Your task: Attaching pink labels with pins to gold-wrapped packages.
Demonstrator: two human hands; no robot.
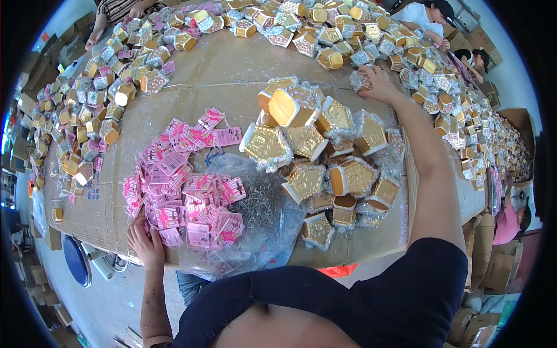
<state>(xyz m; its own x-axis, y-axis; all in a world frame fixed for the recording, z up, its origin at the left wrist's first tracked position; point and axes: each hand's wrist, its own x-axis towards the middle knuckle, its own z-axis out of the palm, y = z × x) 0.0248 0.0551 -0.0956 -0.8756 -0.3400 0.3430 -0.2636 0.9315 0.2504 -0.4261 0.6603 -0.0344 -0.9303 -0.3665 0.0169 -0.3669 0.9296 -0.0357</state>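
Head view looks down on a cardboard-covered worktop [232, 64]. At the far right the right hand [377, 81] reaches out, its fingers closed around a small glittery gold box [361, 80] at the edge of the far row of similar boxes. At the near left edge the left hand [146, 243] rests with fingers curled loosely beside a heap of pink tags [185, 185], touching them. Between the hands lie a clear plastic bag [261, 214] and a pile of gold hexagonal boxes [319, 156].

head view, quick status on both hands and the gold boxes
Right hand stretched far out, closed on a glittery gold box. Left hand at near table edge on pink tags. Heap of gold boxes under the right arm.
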